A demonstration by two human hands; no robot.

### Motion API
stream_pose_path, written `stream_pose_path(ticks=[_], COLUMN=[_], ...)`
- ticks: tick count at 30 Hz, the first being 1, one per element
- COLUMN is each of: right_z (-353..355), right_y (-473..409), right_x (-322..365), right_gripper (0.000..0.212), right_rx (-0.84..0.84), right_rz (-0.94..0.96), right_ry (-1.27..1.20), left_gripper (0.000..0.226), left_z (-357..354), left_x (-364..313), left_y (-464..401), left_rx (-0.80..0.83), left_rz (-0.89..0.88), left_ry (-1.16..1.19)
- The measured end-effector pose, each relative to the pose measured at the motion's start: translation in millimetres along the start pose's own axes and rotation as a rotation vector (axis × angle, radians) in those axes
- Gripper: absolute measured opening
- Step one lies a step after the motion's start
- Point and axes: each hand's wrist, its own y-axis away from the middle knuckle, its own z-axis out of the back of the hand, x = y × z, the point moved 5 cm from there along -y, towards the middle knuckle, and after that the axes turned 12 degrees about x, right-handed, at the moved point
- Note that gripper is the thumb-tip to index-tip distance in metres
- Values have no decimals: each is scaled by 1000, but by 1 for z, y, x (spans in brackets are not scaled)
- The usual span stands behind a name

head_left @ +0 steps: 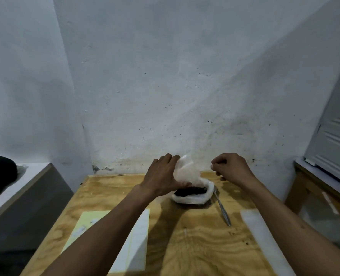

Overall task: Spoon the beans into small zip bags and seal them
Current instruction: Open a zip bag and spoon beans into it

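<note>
Nearest the camera, at 7 o'clock on the wooden table [195, 246], lies a pale yellow sheet [85, 226] with a flat clear plastic piece [135, 242] overlapping it; whether these are the small zip bags cannot be told. At 5 o'clock a white strip [264, 236] lies partly under the right forearm.

Further out, towards 1 o'clock, a metal spoon [222, 208] lies on the table, untouched, its bowl just beside the large plastic bag [191, 196]. That bag sits at table centre, 12 o'clock, with the dark beans [191, 191] pooled in its base.

Handling assessment: the film is thin, soft and probably slippery; the bean mass gives weight low down, so the bag should sit steady but the neck will collapse if released. Best hold is on the loose upper film, either side of the mouth.

Left hand [163, 174]: back towards the camera, fingers bent round the raised, crumpled film, gripping it. Right hand [231, 168]: fingers curled with tips pinched; whether they hold any film cannot be told.
</note>
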Motion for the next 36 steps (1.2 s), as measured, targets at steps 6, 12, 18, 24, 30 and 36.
stream_pose_path(ticks=[6,12,18,24,30,36], right_z=[-21,-48,-17,44,37,13], right_y=[12,21,16,26,28,23], right_x=[-55,-64,-53,-15,12,19], right_gripper=[38,26,47,17,16,17], right_rx=[165,312,65,-219,-169,-139], right_rz=[-271,-323,-295,-136,17,97], right_ry=[325,379,383,-7,-300,-174], left_gripper=[95,99,97,99,97,100], left_z=[-6,-4,5,9,-1,-2], left_x=[-6,-14,-2,17,27,34], left_y=[-8,-11,-3,0,3,7], left_rx=[2,3,4,15,28,64], left_rz=[21,19,55,99,118,106], left_ry=[51,61,82,104,143,170])
